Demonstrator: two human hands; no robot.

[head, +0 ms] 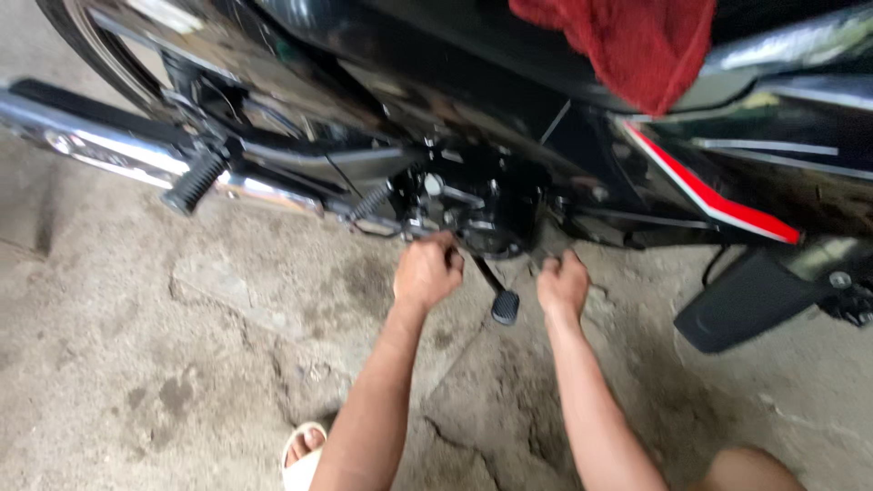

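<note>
A chrome exhaust (91, 145) and footpeg (194, 180) flank the black engine (482, 205) low on a motorcycle (382, 64). The left hand (426, 271), fingers curled shut, presses at the engine's underside. Beyond the pedal (498, 295), the right hand (563, 285) is fisted beneath the engine, a red rag (637, 45) above.

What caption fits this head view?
Both hands, left and right, reach under a black motorcycle's engine near its pedal.
</note>
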